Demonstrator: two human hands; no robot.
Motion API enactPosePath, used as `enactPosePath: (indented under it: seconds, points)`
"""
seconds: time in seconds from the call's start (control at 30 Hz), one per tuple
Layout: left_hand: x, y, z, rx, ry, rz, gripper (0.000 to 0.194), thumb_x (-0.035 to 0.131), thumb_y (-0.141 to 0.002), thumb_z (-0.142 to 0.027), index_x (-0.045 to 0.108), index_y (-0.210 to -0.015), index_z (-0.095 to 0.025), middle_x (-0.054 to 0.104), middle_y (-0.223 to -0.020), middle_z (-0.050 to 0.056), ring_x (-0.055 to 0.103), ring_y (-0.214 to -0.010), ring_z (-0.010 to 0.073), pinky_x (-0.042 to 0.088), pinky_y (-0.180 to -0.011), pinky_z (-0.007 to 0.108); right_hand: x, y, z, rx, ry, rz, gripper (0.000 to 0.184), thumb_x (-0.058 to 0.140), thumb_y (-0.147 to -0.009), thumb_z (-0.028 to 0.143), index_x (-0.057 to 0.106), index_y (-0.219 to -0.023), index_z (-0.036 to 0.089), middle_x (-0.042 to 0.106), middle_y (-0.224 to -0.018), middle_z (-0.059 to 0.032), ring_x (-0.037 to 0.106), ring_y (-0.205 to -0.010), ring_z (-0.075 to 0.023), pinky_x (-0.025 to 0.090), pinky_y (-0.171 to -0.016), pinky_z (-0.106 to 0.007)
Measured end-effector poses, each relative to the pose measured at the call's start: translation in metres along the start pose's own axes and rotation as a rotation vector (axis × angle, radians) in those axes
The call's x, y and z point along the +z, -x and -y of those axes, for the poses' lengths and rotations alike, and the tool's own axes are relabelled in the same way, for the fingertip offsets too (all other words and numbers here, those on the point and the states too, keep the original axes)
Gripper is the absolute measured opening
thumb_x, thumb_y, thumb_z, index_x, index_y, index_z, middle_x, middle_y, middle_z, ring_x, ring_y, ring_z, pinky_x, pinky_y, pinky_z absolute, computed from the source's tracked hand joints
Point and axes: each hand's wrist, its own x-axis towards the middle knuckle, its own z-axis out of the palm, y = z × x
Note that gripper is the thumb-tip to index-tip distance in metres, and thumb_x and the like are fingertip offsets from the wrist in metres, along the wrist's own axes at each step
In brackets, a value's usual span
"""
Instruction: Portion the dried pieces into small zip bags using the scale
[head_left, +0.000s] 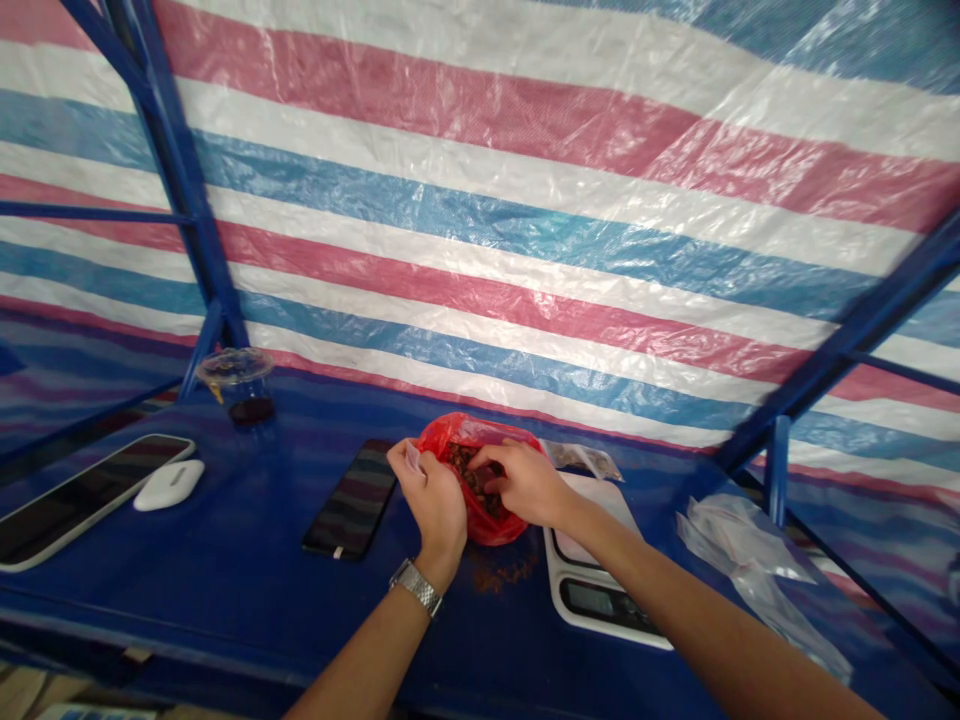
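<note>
Left hand: bent at the wrist, pinching the edge of the red plastic bag.
Right hand: fingers curled over the bag's open top, by the dark brown bits; any grip is hard to tell.
Bag: on the blue tabletop, just left of a white scale.

A blue table bears a phone, tablet and digital scale.

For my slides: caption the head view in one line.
Left hand and right hand hold a red plastic bag of dark pieces beside a white scale.
</note>
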Motion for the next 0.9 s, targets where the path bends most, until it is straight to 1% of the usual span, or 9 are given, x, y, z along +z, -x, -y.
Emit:
enactPosePath:
  seconds: [0.13,0.27,0.37,0.5,0.6,0.67,0.73,0.8,0.9]
  points:
    - [0.005,-0.001,0.003,-0.031,0.012,0.011,0.012,0.040,-0.093,-0.017,0.043,-0.102,-0.024,0.051,-0.088,-0.002,0.055,-0.079,0.0152,0.046,-0.077,0.029,0.011,0.001,0.007,0.109,-0.171,-0.083,0.036,0.066,-0.079,0.004,0.075,-0.108,0.024,0.079,-0.106,-0.0034,0.072,-0.101,-0.0213,0.053,-0.093,-0.032]
    - [0.005,0.001,0.001,-0.009,0.004,0.151,0.009,0.049,-0.089,-0.017,0.048,-0.095,-0.024,0.051,-0.081,-0.004,0.055,-0.073,0.0147,0.047,-0.072,0.028,0.010,-0.003,0.006,0.157,-0.319,-0.190,0.034,0.067,-0.078,0.004,0.074,-0.106,0.023,0.079,-0.108,-0.0048,0.073,-0.102,-0.0213,0.054,-0.098,-0.035]
    - [-0.001,0.002,-0.005,0.036,-0.025,0.249,0.013,0.059,-0.082,-0.015,0.054,-0.090,-0.022,0.054,-0.086,-0.002,0.057,-0.081,0.0166,0.049,-0.080,0.030,0.001,-0.006,-0.004,0.111,-0.413,-0.251,0.034,0.065,-0.075,0.003,0.072,-0.104,0.020,0.078,-0.111,-0.0064,0.073,-0.106,-0.0220,0.054,-0.102,-0.037]
    - [-0.014,0.003,-0.014,0.190,-0.208,0.326,0.023,0.066,-0.077,-0.014,0.060,-0.098,-0.022,0.054,-0.105,0.004,0.055,-0.105,0.0235,0.046,-0.101,0.043,-0.007,0.002,-0.018,0.058,-0.547,-0.290,0.031,0.064,-0.075,0.009,0.070,-0.104,0.020,0.077,-0.111,-0.0073,0.073,-0.107,-0.0233,0.054,-0.102,-0.041]
    - [-0.023,0.004,-0.024,0.363,-0.341,0.301,0.020,0.066,-0.083,-0.021,0.061,-0.102,-0.023,0.052,-0.116,0.009,0.051,-0.118,0.0291,0.042,-0.108,0.050,-0.010,0.014,-0.018,0.073,-0.634,-0.307,0.028,0.065,-0.078,0.017,0.069,-0.106,0.021,0.077,-0.112,-0.0076,0.073,-0.109,-0.0242,0.054,-0.102,-0.042]
    - [-0.028,0.005,-0.031,0.507,-0.420,0.258,0.014,0.064,-0.088,-0.028,0.061,-0.101,-0.023,0.055,-0.118,0.011,0.051,-0.118,0.0310,0.042,-0.105,0.051,-0.013,0.022,-0.014,0.086,-0.682,-0.339,0.028,0.067,-0.080,0.022,0.068,-0.108,0.021,0.076,-0.114,-0.0078,0.072,-0.112,-0.0244,0.054,-0.101,-0.042]
    - [-0.030,0.006,-0.038,0.624,-0.495,0.274,0.012,0.063,-0.092,-0.033,0.061,-0.098,-0.023,0.062,-0.109,0.009,0.056,-0.109,0.0306,0.043,-0.099,0.050,-0.018,0.030,-0.007,0.084,-0.742,-0.374,0.028,0.069,-0.081,0.026,0.068,-0.109,0.022,0.076,-0.116,-0.0077,0.071,-0.113,-0.0240,0.055,-0.100,-0.041]
    - [-0.031,0.008,-0.043,0.682,-0.559,0.340,0.012,0.062,-0.095,-0.035,0.061,-0.097,-0.024,0.068,-0.098,0.005,0.062,-0.100,0.0287,0.044,-0.095,0.047,-0.024,0.038,-0.001,0.075,-0.807,-0.403,0.029,0.070,-0.084,0.030,0.067,-0.111,0.023,0.076,-0.115,-0.0074,0.071,-0.111,-0.0232,0.055,-0.099,-0.039]
    - [-0.028,0.013,-0.043,0.717,-0.641,0.407,0.015,0.061,-0.096,-0.035,0.064,-0.108,-0.025,0.073,-0.102,0.005,0.066,-0.096,0.0275,0.044,-0.091,0.043,-0.033,0.048,0.010,0.050,-0.876,-0.391,0.030,0.070,-0.086,0.032,0.065,-0.116,0.024,0.076,-0.117,-0.0069,0.072,-0.111,-0.0221,0.054,-0.100,-0.038]
